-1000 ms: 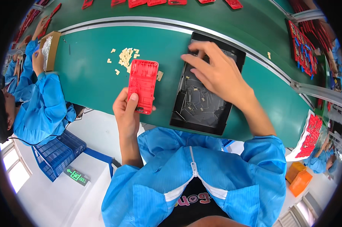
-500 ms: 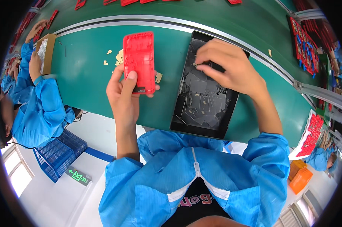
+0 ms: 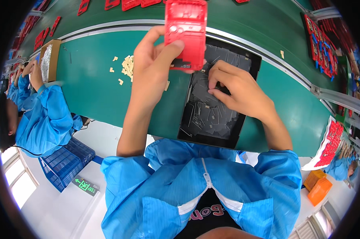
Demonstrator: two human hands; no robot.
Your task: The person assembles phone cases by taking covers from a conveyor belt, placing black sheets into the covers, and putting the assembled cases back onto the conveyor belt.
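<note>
My left hand (image 3: 154, 59) grips a red plastic shell (image 3: 188, 28), a rounded rectangular housing with its ribbed inner side facing me and a dark patch at its lower end. The shell is held up over the far left corner of a black tray (image 3: 186, 137). Inside the tray lie many thin dark grey sheets (image 3: 223, 55) and several slim strips. My right hand (image 3: 239, 89) is over the tray with fingers curled, thumb and forefinger tips nearly meeting; whatever they pinch, if anything, is too small to make out.
Small cream-coloured pieces (image 3: 128, 65) lie heaped on the green table (image 3: 92, 83) left of my hand. Past a metal rail, red shells (image 3: 130, 4) rest on a green belt. At the left, a co-worker in blue (image 3: 44, 119) sits by a cardboard box (image 3: 54, 59).
My left hand has carried the red shell rightward and away from me, up to the tray's far edge. The right hand has come slightly nearer to me, its fingertips drawn together.
</note>
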